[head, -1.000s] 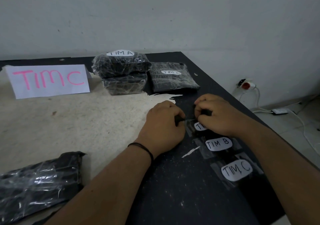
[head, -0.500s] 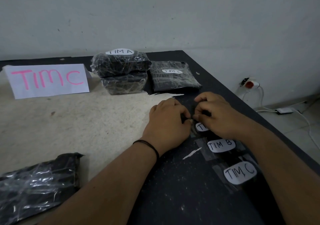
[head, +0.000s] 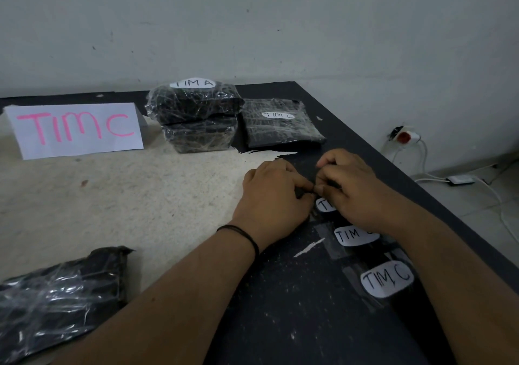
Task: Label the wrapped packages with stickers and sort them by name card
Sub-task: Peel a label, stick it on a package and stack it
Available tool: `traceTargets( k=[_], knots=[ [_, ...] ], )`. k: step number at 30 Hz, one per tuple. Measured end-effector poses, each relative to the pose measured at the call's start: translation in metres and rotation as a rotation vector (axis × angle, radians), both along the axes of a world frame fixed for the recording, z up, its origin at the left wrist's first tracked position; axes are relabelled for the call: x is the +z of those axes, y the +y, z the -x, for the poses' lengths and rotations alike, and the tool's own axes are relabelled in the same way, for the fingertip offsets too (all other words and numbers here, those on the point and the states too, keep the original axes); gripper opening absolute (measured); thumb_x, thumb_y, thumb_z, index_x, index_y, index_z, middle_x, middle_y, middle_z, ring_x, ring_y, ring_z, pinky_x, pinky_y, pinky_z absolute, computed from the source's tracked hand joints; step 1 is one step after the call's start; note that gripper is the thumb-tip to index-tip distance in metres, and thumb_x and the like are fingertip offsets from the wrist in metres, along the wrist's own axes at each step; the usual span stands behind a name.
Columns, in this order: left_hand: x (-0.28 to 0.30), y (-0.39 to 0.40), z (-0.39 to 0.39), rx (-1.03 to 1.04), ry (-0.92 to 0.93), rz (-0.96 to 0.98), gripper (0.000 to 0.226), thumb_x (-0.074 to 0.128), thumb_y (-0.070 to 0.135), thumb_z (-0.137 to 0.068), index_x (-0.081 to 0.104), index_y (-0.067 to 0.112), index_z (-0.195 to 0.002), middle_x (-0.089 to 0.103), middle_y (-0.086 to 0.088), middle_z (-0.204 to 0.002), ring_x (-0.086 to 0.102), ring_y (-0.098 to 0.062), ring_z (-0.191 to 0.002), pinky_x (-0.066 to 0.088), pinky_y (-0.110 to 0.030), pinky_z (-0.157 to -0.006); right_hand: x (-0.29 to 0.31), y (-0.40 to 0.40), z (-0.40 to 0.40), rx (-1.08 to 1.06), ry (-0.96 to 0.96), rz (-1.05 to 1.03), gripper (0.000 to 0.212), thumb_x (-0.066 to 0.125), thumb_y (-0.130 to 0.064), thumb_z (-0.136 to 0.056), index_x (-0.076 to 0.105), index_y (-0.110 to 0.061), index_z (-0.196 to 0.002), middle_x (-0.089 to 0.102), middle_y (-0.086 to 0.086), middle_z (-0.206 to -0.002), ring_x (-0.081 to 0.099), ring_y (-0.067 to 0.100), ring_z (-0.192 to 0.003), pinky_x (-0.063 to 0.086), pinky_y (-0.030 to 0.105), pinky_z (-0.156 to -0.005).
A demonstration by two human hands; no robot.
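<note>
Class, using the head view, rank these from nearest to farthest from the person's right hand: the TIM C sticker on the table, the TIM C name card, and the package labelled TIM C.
From the right hand:
1. Package labelled TIM C, just beyond the hand.
2. TIM C sticker, toward the person, beside the forearm.
3. TIM C name card, far left.

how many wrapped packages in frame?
4. TIM A package stacked on an unlabelled one; TIM C package beside them; another at near left, cropped. More may lie off-frame.
</note>
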State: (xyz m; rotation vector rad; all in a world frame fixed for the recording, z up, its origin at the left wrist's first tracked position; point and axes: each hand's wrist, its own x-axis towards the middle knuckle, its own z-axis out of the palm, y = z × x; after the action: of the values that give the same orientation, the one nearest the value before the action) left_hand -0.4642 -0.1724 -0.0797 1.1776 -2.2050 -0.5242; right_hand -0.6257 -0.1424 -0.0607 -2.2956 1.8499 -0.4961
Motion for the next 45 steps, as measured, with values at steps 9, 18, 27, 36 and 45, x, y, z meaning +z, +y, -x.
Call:
traceTargets(
  k=[9, 18, 27, 36, 45],
  knots=[
    [0.003, -0.001, 0.004, 0.037, -0.009, -0.066, 0.013, 0.064, 0.04, -0.081, 0.064, 0.032, -0.07, 0.056, 0.012, -0.1, 0.046, -0.007, -0.103, 0.027, -0.029, -0.096, -0.001, -0.001, 0.002, -0.007, -0.009, -0.007, 0.017, 0.053, -0.027, -0.092, 0.05, -0.032, -0.076, 0.039, -0.016, -0.101, 0.033, 0.002, -0.102, 0.029, 0.028, -0.096],
    [0.007, 0.0, 0.006, 0.083, -0.023, -0.084, 0.015, 0.064, 0.041, -0.083, 0.062, 0.031, -0.071, 0.06, 0.014, -0.093, 0.048, -0.009, -0.101, 0.026, -0.03, -0.088, 0.0, -0.003, 0.016, -0.175, -0.21, 0.048, 0.021, 0.056, -0.01, -0.087, 0.059, -0.03, -0.092, 0.053, -0.012, -0.103, 0.046, 0.01, -0.107, 0.035, 0.027, -0.091],
    [0.018, 0.013, 0.011, 0.043, -0.032, -0.15, 0.016, 0.055, 0.032, -0.092, 0.061, 0.019, -0.086, 0.064, 0.002, -0.086, 0.058, -0.014, -0.082, 0.048, -0.031, -0.075, -0.003, -0.004, 0.026, -0.342, -0.359, 0.065, 0.015, 0.051, -0.015, -0.092, 0.06, -0.025, -0.099, 0.057, -0.008, -0.101, 0.051, 0.001, -0.087, 0.034, 0.01, -0.069],
    [0.029, 0.013, 0.012, 0.026, 0.459, -0.562, 0.034, 0.067, 0.014, -0.084, 0.045, 0.017, -0.11, 0.063, -0.006, -0.07, 0.067, -0.023, -0.067, 0.059, -0.044, -0.069, -0.004, -0.005, 0.022, -0.434, -0.523, 0.082, 0.016, 0.049, -0.019, -0.092, 0.062, -0.022, -0.098, 0.06, -0.008, -0.097, 0.054, 0.007, -0.091, 0.037, 0.015, -0.07],
    [0.027, 0.017, 0.01, 0.067, 0.748, -0.778, 0.097, 0.071, -0.01, -0.072, 0.016, 0.024, -0.145, 0.068, -0.002, -0.059, 0.07, -0.027, -0.072, 0.058, -0.045, -0.079, 0.001, 0.0, 0.021, -0.487, -0.691, 0.098, 0.017, 0.042, -0.021, -0.093, 0.059, -0.019, -0.094, 0.062, 0.0, -0.097, 0.054, 0.012, -0.091, 0.038, 0.021, -0.07]
  ],
)
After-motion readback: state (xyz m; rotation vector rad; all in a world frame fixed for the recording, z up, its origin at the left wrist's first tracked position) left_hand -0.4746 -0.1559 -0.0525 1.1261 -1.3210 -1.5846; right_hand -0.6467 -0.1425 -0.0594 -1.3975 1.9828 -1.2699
